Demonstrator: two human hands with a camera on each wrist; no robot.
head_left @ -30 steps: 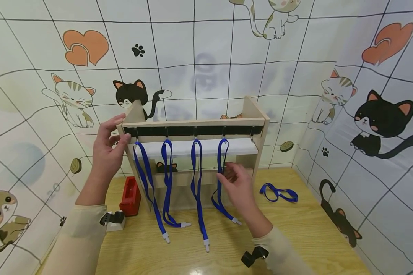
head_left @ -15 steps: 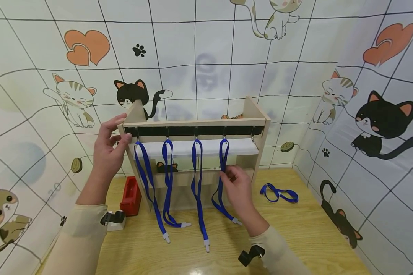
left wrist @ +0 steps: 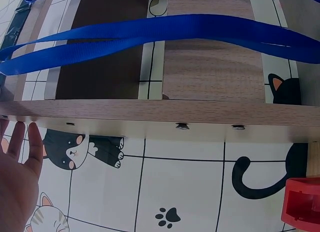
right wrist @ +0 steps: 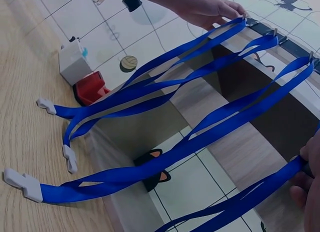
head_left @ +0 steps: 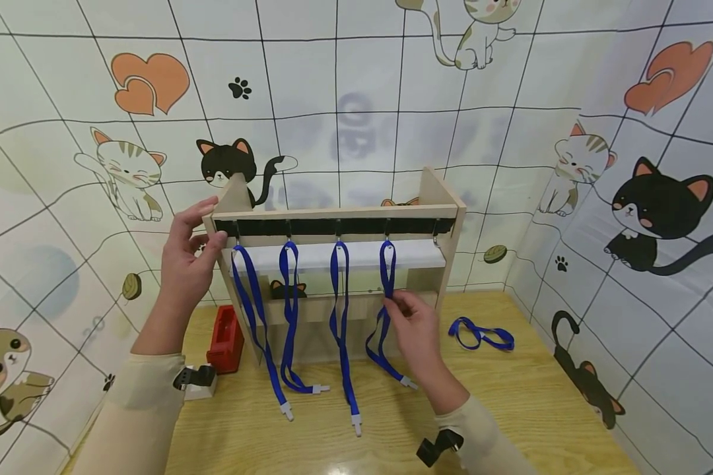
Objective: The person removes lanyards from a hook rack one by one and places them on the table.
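Blue lanyards with white clips hang in a row from hooks on the black strip (head_left: pixel 315 227) of a wooden rack (head_left: pixel 461 212). My right hand (head_left: pixel 416 323) pinches the rightmost hanging lanyard (head_left: pixel 387 264) partway down, drawing its two strands together; its clip (head_left: pixel 408 382) hangs low at the front. At the rack's upper left corner, my left hand (head_left: pixel 187 257) holds the side panel, thumb at the front edge. In the left wrist view, straight fingers (left wrist: pixel 34 142) lie against the panel's outer side. The right wrist view shows the other lanyards (right wrist: pixel 165 157) beside my right hand.
Another blue lanyard (head_left: pixel 481 334) lies on the table (head_left: pixel 469 409) right of the rack. To the left stand a red tape dispenser (head_left: pixel 225 340) and a white box (head_left: pixel 199 386). A bare hook (head_left: pixel 435 238) is at the strip's right end. The cat-print wall covering (head_left: pixel 356 79) stands close behind.
My right hand has shifted slightly right and down, its fingers now closed on the rightmost hanging lanyard, which bends to the right at the fingertips. My left hand stays at the rack's corner.
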